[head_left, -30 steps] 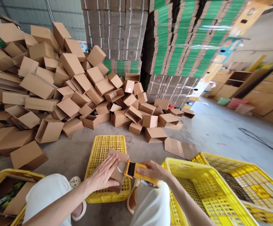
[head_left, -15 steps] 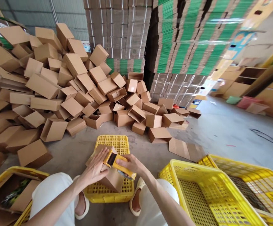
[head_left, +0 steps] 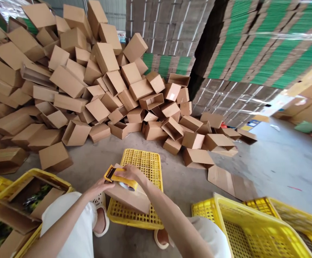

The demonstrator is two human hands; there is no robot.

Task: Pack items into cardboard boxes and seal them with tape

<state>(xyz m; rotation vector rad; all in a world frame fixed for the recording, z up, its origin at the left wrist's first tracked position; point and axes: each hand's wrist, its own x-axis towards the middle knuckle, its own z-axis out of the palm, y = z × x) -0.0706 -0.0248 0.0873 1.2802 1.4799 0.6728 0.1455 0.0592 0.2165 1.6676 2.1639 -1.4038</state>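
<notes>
A brown cardboard box [head_left: 134,199] lies on an upturned yellow crate [head_left: 156,168] between my knees. My right hand [head_left: 129,172] is closed round a yellow tape dispenser [head_left: 127,182], whose black-and-yellow head rests at the box's far left end. Beside that head, my left hand [head_left: 98,188] touches the left side of the box; its fingers are partly hidden by the dispenser and the box edge, and how far they are bent is hard to make out.
A large heap of cardboard boxes [head_left: 97,109] spreads ahead and left. Behind it rise stacks of flattened cartons [head_left: 169,28]. Yellow crates stand at the right [head_left: 253,222] and left [head_left: 64,183], the left one holding a box with dark green contents. Flat cardboard [head_left: 231,182] lies on the floor.
My right hand and the dispenser have moved to the box's far left end. My left hand has slid off the box top to its left side. The view has turned right.
</notes>
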